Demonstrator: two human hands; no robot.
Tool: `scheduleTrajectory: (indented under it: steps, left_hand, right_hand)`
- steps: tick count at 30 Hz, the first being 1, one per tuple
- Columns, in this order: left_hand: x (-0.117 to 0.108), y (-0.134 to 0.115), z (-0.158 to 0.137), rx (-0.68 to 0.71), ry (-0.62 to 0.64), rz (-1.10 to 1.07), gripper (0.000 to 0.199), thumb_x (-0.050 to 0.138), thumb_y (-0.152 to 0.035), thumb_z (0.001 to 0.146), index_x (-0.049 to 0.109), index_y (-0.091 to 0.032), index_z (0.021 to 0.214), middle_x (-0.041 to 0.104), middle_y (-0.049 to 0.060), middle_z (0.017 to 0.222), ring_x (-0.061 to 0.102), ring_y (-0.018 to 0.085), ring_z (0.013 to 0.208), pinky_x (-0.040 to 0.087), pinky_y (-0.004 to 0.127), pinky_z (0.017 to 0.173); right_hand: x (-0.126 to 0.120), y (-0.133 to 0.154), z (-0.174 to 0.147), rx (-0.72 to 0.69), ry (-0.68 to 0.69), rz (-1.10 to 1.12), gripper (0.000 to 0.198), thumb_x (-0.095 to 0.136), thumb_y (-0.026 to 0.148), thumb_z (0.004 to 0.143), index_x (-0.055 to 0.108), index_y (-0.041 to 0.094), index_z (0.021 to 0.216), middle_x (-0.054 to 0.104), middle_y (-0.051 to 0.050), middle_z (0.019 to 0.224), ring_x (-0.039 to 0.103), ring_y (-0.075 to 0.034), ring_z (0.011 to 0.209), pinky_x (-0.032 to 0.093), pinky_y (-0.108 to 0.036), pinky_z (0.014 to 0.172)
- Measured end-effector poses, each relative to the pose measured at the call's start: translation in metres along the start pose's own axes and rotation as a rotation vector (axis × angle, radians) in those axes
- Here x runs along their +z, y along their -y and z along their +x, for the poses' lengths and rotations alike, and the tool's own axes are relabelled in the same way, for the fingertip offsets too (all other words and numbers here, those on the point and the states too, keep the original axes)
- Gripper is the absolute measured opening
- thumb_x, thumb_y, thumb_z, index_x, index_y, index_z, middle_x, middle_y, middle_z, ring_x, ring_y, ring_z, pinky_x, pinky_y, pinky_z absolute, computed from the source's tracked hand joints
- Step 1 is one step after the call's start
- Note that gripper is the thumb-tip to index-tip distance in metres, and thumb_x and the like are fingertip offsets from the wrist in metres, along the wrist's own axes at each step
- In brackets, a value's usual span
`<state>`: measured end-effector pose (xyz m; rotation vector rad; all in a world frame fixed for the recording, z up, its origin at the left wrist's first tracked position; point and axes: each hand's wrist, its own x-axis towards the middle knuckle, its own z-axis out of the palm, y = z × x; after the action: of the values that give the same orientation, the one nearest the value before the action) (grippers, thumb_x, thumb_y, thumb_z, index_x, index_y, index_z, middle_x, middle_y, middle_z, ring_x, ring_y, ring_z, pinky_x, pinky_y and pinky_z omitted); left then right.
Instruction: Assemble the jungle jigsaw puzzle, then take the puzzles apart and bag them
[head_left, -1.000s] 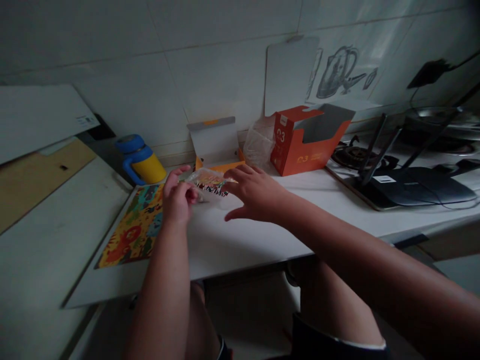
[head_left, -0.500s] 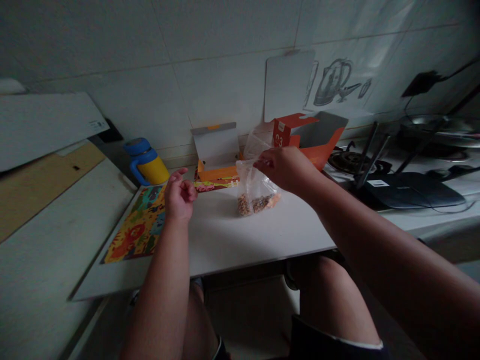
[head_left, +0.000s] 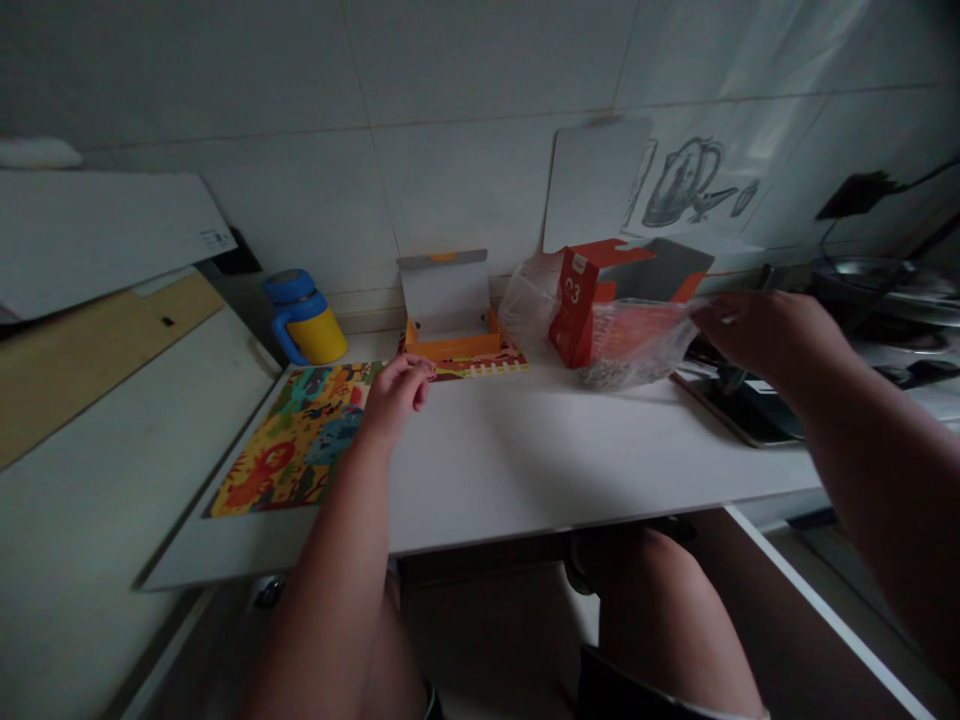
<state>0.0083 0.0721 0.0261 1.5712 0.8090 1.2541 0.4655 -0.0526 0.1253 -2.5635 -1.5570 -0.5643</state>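
Head view: gripping clear bag (head_left: 634,350) by its upper right end, right hand (head_left: 757,325) clamped on plastic; holding it stretched sideways at back right of white surface (head_left: 510,465), before red box (head_left: 576,310). Holding left hand (head_left: 396,395) curled beside right edge of printed sheet (head_left: 270,460); cannot tell whether fingertips meet. Apparently shifting bag aside; next calling for firm pinch, contents kept low. Compared with half second ago: carrying bag farther right, holding left hand nearer open orange box (head_left: 454,346).
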Motion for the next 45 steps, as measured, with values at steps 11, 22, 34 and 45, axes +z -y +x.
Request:
scheduleTrajectory:
  steps: [11, 22, 34, 45]
  left_hand:
    - [0.013, 0.023, -0.007, -0.04, 0.367, 0.42, 0.013, 0.066, -0.032, 0.092, 0.069, -0.019, 0.09, 0.059, -0.002, 0.061, 0.05, 0.013, 0.053, 0.03, 0.025, 0.052]
    - [0.008, 0.026, -0.006, 0.037, 0.328, 0.677, 0.015, 0.061, -0.03, 0.096, 0.069, -0.019, 0.091, 0.061, -0.003, 0.064, 0.052, 0.013, 0.058, 0.03, 0.025, 0.056]
    - [-0.001, 0.023, -0.007, 0.056, 0.167, 0.985, 0.013, 0.058, -0.022, 0.095, 0.07, -0.021, 0.089, 0.073, 0.002, 0.081, 0.065, 0.017, 0.073, 0.045, 0.027, 0.071]
    - [-0.13, -0.014, -0.058, -0.337, -0.131, 1.525, 0.038, 0.045, -0.037, 0.102, 0.069, -0.012, 0.118, 0.075, 0.022, 0.123, 0.069, 0.035, 0.119, 0.049, 0.043, 0.106]
  right_hand:
    - [0.022, 0.023, -0.071, -0.065, -0.316, 0.252, 0.077, 0.047, 0.061, 0.105, 0.037, 0.013, 0.164, 0.047, -0.042, 0.149, 0.037, -0.042, 0.152, 0.039, -0.057, 0.096]
    - [0.038, 0.083, -0.126, -0.397, -0.596, 0.308, 0.039, 0.068, 0.035, 0.099, 0.062, 0.019, 0.134, 0.054, -0.023, 0.152, 0.049, -0.038, 0.145, 0.041, -0.055, 0.117]
    - [0.107, 0.064, -0.16, -0.391, -0.339, 0.33, 0.034, 0.059, 0.037, 0.103, 0.072, 0.02, 0.13, 0.052, -0.02, 0.152, 0.053, -0.039, 0.137, 0.047, -0.058, 0.112]
    - [0.127, 0.046, -0.154, -0.414, -0.279, 0.446, 0.039, 0.049, 0.045, 0.106, 0.07, 0.018, 0.125, 0.062, -0.02, 0.136, 0.061, -0.038, 0.124, 0.052, -0.057, 0.106]
